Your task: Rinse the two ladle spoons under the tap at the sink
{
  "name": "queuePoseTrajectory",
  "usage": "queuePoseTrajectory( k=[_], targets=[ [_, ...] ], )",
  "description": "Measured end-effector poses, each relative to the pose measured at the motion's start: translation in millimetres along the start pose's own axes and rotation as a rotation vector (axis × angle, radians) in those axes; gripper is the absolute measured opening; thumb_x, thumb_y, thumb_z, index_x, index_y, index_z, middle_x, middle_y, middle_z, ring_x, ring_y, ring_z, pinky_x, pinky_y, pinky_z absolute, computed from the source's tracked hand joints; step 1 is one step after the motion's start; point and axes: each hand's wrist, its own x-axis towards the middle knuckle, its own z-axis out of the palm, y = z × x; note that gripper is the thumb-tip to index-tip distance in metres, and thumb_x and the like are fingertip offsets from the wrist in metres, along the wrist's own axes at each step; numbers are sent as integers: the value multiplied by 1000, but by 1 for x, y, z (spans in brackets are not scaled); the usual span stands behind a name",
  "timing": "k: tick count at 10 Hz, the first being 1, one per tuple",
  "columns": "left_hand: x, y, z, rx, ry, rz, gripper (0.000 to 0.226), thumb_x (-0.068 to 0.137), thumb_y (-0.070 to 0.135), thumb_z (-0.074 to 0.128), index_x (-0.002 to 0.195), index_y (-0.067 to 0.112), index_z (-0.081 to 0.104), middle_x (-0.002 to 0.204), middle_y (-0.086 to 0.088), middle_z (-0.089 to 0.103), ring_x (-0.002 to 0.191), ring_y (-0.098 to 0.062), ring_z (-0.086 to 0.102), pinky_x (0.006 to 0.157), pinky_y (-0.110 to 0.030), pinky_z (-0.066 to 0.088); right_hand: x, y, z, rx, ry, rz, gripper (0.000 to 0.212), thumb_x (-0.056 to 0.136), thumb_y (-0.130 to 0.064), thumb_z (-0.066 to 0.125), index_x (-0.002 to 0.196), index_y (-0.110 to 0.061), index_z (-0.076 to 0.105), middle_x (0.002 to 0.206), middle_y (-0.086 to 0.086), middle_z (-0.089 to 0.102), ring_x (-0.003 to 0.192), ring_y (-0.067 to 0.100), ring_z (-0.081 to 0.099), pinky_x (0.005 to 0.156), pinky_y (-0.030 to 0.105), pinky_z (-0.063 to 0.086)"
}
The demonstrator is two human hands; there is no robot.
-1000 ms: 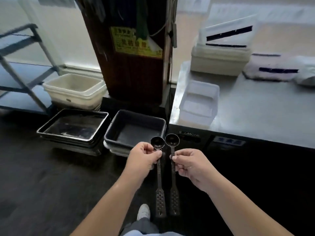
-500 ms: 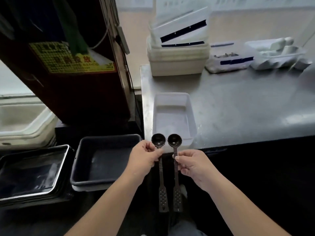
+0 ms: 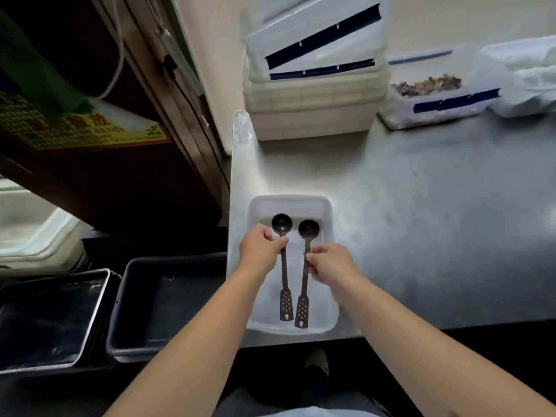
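Observation:
Two dark ladle spoons with perforated handle ends are held side by side over a clear plastic tub (image 3: 328, 212). My left hand (image 3: 261, 248) grips the left ladle spoon (image 3: 284, 278) just below its round bowl. My right hand (image 3: 329, 263) pinches the neck of the right ladle spoon (image 3: 303, 291). Both bowls point away from me, the handles toward me. No tap or sink is in view.
The tub sits at the near left corner of a steel counter (image 3: 436, 221). Stacked white lidded containers (image 3: 313, 94) stand at the back, with a container of dried bits (image 3: 433, 97) to their right. Left of the counter, low down, are a grey bin (image 3: 168, 299) and black trays (image 3: 51, 320).
The view has swung right and closer to the counter. Both hands with the spoons have moved forward, from in front of the counter edge to above the clear tub.

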Motion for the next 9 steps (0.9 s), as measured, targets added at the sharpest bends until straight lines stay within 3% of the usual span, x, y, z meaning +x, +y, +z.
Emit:
queuePoseTrajectory(
  k=[1, 2, 3, 4, 5, 6, 7, 8, 9],
  targets=[
    [24, -6, 13, 64, 36, -36, 38, 78, 20, 74, 63, 24, 39, 58, 9, 46, 55, -13, 45, 54, -29, 38, 23, -1, 18, -119, 20, -4, 15, 82, -2, 49, 80, 2, 63, 74, 10, 61, 69, 22, 51, 63, 33, 42],
    [34, -21, 22, 138, 40, -66, 36, 79, 19, 72, 63, 24, 40, 60, 8, 50, 58, -14, 47, 54, -30, 37, 36, 3, 28, -267, 43, -2, 23, 86, -6, 45, 66, -18, 48, 70, -1, 54, 64, 18, 49, 51, 25, 32],
    [41, -35, 30, 201, -3, -101, 32, 80, 17, 70, 65, 22, 42, 62, 5, 52, 60, -17, 49, 55, -30, 38, 46, 13, 31, -333, 67, 68, 30, 88, -4, 40, 66, -24, 39, 69, -4, 46, 59, 13, 43, 47, 25, 26],
    [42, -43, 36, 240, -32, -135, 32, 82, 16, 69, 68, 20, 41, 65, 3, 53, 61, -16, 48, 54, -28, 35, 50, 25, 37, -338, 72, 138, 20, 90, -5, 40, 89, -21, 53, 91, 1, 52, 74, 18, 46, 55, 25, 34],
    [39, -50, 39, 296, -35, -141, 30, 82, 19, 69, 69, 20, 42, 65, 3, 54, 56, -12, 45, 50, -25, 30, 49, 32, 41, -391, 103, 178, 21, 91, -7, 41, 93, -26, 49, 101, 6, 51, 81, 23, 44, 54, 26, 33],
    [39, -54, 37, 314, -63, -134, 31, 82, 18, 68, 69, 22, 40, 69, 1, 56, 57, -12, 45, 50, -25, 31, 52, 38, 44, -445, 158, 171, 33, 90, -8, 43, 65, -26, 30, 89, 4, 47, 73, 23, 41, 46, 27, 24],
    [38, -53, 32, 325, -89, -123, 31, 80, 19, 70, 71, 22, 41, 70, 2, 57, 57, -8, 47, 48, -21, 30, 49, 39, 46, -448, 194, 186, 28, 91, -12, 46, 67, -25, 39, 83, 3, 49, 69, 21, 44, 47, 27, 26],
    [33, -50, 28, 283, -101, -127, 33, 76, 24, 76, 74, 22, 43, 73, 2, 57, 59, -6, 49, 48, -21, 30, 43, 40, 49, -426, 193, 167, 13, 91, -15, 50, 100, -15, 59, 102, 7, 62, 82, 24, 57, 56, 29, 39],
    [25, -51, 22, 283, -115, -135, 31, 78, 28, 75, 90, 18, 48, 90, -3, 61, 64, -6, 48, 49, -22, 31, 35, 42, 53, -394, 231, 216, 45, 89, -13, 54, 134, -9, 48, 132, 13, 51, 101, 30, 62, 72, 35, 51]
  ],
)
